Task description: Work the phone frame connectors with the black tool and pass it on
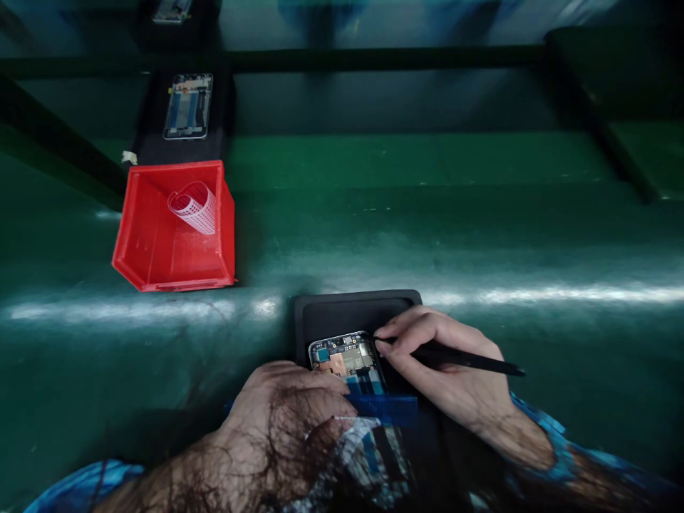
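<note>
A: The opened phone point(347, 360) is seen at lower centre of the frame, lying in a black holder point(342, 310) on the green bench point(427, 228). How much of it is hidden?

B: Its near end is covered by the left hand point(288, 413) and a blue strip point(387, 410); only the far end with the circuit parts is shown. What lies under the left hand cannot be made out, and the lower frame is blurred.

A: What is counted?

B: Two hands, one black stylus point(459, 360), one red bin point(176, 228) at upper left with one rolled white mesh sheet point(193, 205) inside, and two further phone frames point(188, 105) beyond it, the farthest cut off by the top edge.

A: And the axis?

B: The long axis is run from the near edge toward the far edge, tilted slightly left, the circuit end pointed away.

A: The hands?

B: The right hand point(449, 370) is closed around the stylus, its tip set at the phone's far right corner. The left hand is laid flat, fingers curled loosely; whether anything is gripped cannot be told.
</note>
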Motion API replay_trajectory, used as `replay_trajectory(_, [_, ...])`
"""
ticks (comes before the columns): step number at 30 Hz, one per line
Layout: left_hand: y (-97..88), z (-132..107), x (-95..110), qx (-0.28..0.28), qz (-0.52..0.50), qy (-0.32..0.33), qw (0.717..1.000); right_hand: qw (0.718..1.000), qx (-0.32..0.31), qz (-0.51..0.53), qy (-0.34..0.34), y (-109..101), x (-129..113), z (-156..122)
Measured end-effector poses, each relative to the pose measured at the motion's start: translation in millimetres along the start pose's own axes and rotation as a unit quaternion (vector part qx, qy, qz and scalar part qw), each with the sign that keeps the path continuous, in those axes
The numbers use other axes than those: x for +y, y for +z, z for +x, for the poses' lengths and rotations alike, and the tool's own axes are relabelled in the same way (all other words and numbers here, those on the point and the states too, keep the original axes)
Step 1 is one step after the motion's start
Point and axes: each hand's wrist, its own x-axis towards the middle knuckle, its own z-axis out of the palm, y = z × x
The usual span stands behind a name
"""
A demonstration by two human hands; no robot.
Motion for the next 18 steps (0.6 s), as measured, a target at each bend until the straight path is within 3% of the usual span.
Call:
replay_trajectory(7, [1.4,-1.2,-1.4,-0.017,-0.001,-0.008,1.000,0.999,-0.014,-0.003,-0.037,-0.5,3.9,-5.2])
replay_trajectory(13, [0.5,0.8,0.0,0.019,-0.003,0.004,1.000,0.999,-0.025,-0.005,-0.044,0.3,2.5,3.0])
replay_trajectory(16, [-2.9,-0.3,1.1,0.022,-0.064,-0.014,0.998,0.999,0.019,0.032,-0.035,-10.3,7.8,-16.1])
replay_trajectory(18, [-7.3,-1.6,2.9,0.013,-0.120,-0.024,0.992,0.999,0.021,0.000,-0.037,-21.8,13.8,-40.2])
